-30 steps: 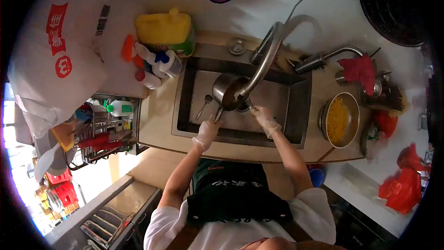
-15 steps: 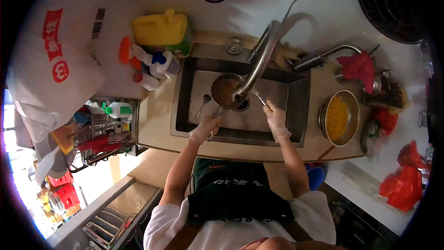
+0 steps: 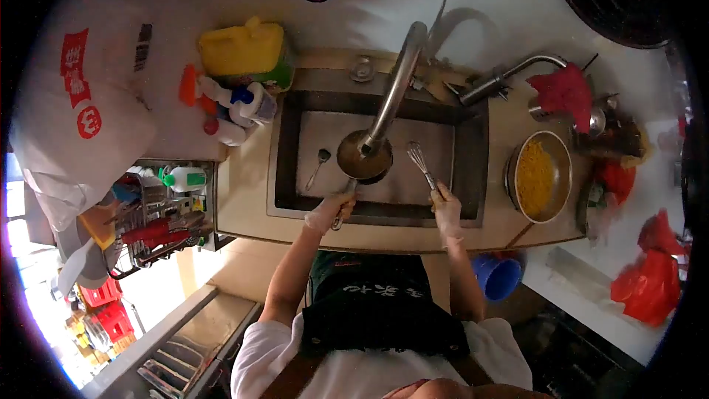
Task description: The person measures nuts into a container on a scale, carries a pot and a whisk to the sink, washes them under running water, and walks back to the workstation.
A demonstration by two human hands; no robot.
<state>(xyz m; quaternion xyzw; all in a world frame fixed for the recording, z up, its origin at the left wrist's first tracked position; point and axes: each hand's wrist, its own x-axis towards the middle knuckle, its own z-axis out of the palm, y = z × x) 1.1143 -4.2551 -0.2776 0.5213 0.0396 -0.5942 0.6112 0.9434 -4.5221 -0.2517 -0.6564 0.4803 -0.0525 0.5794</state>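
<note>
My left hand [image 3: 332, 210], in a clear glove, is closed round the handle of a small saucepan [image 3: 353, 165]. The pan is in the sink, its brownish inside showing under the faucet [image 3: 395, 89], whose spout partly covers it. My right hand [image 3: 446, 210], also gloved, grips the handle of a wire whisk [image 3: 421, 162]. The whisk's wires point up and away, to the right of the pan and apart from it. On the sink floor, left of the pan, lies a spoon [image 3: 317, 169].
The metal sink [image 3: 286, 203] is set into a beige counter. To its right stands a metal bowl [image 3: 564, 192] of yellow food bits. Cleaning bottles [image 3: 255, 107] and a yellow jug [image 3: 244, 48] crowd its left. A blue bucket [image 3: 498, 278] is below the counter at right.
The whisk has come away from the pan towards the right and now shows fully. The pan sits more directly under the spout. The whole view has shifted slightly.
</note>
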